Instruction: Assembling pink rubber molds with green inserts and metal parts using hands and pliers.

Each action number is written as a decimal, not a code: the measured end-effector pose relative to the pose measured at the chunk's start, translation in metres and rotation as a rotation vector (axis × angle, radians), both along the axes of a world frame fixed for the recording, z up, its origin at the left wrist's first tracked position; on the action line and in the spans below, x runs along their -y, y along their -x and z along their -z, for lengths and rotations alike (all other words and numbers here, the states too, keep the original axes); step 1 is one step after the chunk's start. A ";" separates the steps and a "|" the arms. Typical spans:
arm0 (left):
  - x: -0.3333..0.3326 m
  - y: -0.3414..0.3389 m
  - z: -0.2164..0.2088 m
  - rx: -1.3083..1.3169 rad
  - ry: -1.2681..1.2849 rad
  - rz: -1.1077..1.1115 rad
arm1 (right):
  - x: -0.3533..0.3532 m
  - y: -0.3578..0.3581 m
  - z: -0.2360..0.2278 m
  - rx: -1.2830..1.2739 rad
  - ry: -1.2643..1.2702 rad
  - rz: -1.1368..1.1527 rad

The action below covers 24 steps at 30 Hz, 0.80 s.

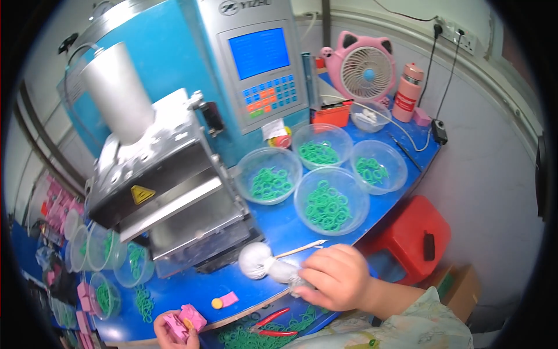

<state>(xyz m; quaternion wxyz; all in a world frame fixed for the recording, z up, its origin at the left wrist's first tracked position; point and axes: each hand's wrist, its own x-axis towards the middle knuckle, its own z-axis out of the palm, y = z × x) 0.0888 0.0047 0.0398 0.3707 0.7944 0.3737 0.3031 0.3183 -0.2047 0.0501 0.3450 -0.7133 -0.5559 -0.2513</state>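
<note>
At the lower left edge, my left hand is closed around a crumpled pink piece with a bit of yellow on it. My right hand grips the near end of a white cloth bundle, whose round, ball-like end lies on the blue table. Just behind the bundle lies a thin pointed wooden stick. Between the hands, near the table edge, a small yellow disc touches a pink strip. My right fingers hide part of the cloth.
A machine with a metal press head and control panel stands behind. Several clear bowls hold green rings. Red-handled pliers lie among rings below the table edge. A pink fan, pink bottle and red stool are rightward.
</note>
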 end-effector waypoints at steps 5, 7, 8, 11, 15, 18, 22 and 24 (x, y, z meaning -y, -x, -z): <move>0.007 0.018 -0.015 0.004 0.117 0.565 | -0.030 0.020 0.025 -0.262 0.340 0.223; 0.008 0.024 -0.032 -0.123 -0.053 0.817 | -0.038 0.020 0.031 -0.243 0.424 0.267; 0.011 0.029 -0.031 0.014 0.146 0.914 | -0.039 0.020 0.031 -0.230 0.507 0.295; 0.026 0.028 -0.019 0.529 0.667 0.936 | -0.035 0.024 0.024 -0.226 0.422 0.291; 0.012 0.030 -0.005 0.840 1.419 0.644 | -0.022 0.037 0.004 -0.442 0.084 0.054; -0.014 0.024 0.042 0.964 1.827 0.858 | -0.017 0.068 0.001 -0.841 -0.352 -0.203; 0.034 -0.035 -0.007 0.508 1.201 0.080 | -0.037 0.088 -0.004 -0.279 0.280 -0.291; 0.017 -0.012 0.006 0.428 1.437 0.238 | -0.046 0.089 0.002 -0.324 0.494 -0.343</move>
